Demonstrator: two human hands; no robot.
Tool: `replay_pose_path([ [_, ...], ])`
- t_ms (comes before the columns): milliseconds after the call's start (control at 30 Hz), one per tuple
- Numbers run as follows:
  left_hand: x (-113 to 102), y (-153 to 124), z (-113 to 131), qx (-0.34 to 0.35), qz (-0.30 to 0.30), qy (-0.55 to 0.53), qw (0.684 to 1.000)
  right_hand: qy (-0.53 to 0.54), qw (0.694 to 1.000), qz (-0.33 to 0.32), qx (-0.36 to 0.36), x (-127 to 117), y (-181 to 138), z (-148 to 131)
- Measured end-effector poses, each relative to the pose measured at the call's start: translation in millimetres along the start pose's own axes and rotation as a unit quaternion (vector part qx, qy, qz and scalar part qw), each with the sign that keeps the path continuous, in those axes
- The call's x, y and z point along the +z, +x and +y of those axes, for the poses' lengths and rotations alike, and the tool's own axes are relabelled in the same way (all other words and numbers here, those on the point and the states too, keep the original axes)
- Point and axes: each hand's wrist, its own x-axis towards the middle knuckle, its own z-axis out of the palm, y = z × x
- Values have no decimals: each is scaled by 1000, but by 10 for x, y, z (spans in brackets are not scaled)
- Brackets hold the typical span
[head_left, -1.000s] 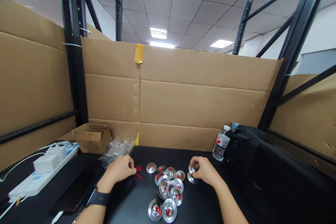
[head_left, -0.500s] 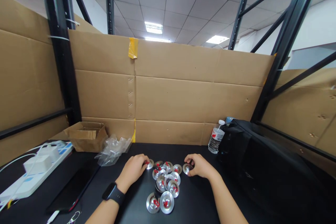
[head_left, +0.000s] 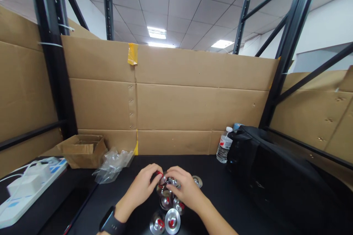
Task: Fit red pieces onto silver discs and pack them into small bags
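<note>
Silver domed metal discs with red marks at their centres lie in an overlapping pile on the black tabletop. My left hand [head_left: 146,183], with a dark watch at the wrist, pinches at the pile's far left edge, a bit of red at its fingertips. My right hand [head_left: 186,187] arches over the pile's far side, its fingers bent onto a domed metal disc [head_left: 163,180] between the two hands. Part of the pile is hidden beneath it. One disc [head_left: 197,181] lies apart, right of this hand. Nearer me are two more, a front disc [head_left: 172,221] and a left disc [head_left: 157,224].
On the left are a white power strip [head_left: 26,198] with plugs, an open cardboard box [head_left: 82,152] and a clear plastic bag [head_left: 114,165]. A water bottle [head_left: 224,147] and a large black bag [head_left: 275,183] stand right. A cardboard wall [head_left: 176,110] closes the back.
My right hand has let go of the disc at the right and moved left over the pile, close to my left hand. The view has shifted slightly.
</note>
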Motion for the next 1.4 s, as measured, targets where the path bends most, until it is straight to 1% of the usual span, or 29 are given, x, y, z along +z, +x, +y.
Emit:
replay_pose_path([
  [67, 64, 1, 62, 3, -19, -42, 999, 8, 1000, 6, 4, 91, -12, -27],
  [100, 96, 3, 78, -2, -13, -57, 998, 12, 1000, 18, 21, 114, -15, -23],
  [167, 150, 10, 89, -24, 41, -69, 996, 44, 994, 60, 76, 131, -14, 12],
  [200, 167, 14, 88, -37, 73, -66, 994, 78, 987, 84, 111, 131, -9, 37],
  [233, 177, 16, 89, -45, 96, -62, 992, 123, 976, 107, 145, 132, -3, 62],
  [267, 182, 17, 92, -44, 100, -57, 992, 174, 961, 125, 175, 135, 3, 86],
  [300, 184, 16, 100, -34, 85, -55, 994, 224, 944, 136, 201, 141, 9, 104],
  [367, 187, 12, 125, 0, 35, -60, 998, 306, 914, 136, 231, 163, 16, 120],
  [433, 203, 8, 152, 20, 8, -69, 997, 365, 892, 124, 238, 193, 14, 106],
  [500, 230, 8, 166, 15, 15, -72, 997, 409, 875, 110, 235, 217, 8, 70],
  [567, 255, 12, 162, 6, 26, -71, 997, 437, 866, 94, 226, 226, 1, 26],
  [700, 284, 16, 128, -2, 25, -72, 997, 445, 874, 65, 181, 207, -3, -33],
  [800, 311, 11, 126, -7, 22, -86, 996, 445, 875, 65, 181, 212, -1, -24],
  [867, 326, 8, 142, -13, 23, -89, 996, 431, 879, 73, 190, 223, 4, 4],
  [933, 310, 10, 158, -30, 38, -75, 996, 398, 892, 88, 195, 207, 16, 41],
  [1033, 177, 22, 123, -57, 66, -26, 996, 314, 924, 91, 200, 58, 34, 126],
  [1100, 20, 26, 17, -66, 48, 12, 997, 201, 957, 57, 200, -139, 22, 229],
  [1133, -66, 21, -67, -69, 25, 30, 997, 117, 974, 27, 192, -256, 3, 299],
  [1167, -148, 10, -169, -75, 3, 48, 996, 28, 981, 10, 192, -376, -25, 379],
  [1200, -222, -8, -286, -79, -18, 66, 994, -37, 979, -2, 202, -490, -62, 466],
  [1233, -282, -33, -409, -93, -37, 80, 992, -74, 972, -24, 221, -593, -104, 554],
  [1300, -355, -94, -641, -127, -96, 87, 983, -106, 955, -72, 268, -743, -189, 712],
  [1333, -368, -125, -734, -142, -125, 86, 978, -116, 949, -85, 281, -786, -224, 774],
  [1400, -357, -170, -841, -153, -165, 88, 970, -121, 942, -107, 293, -817, -272, 859],
])
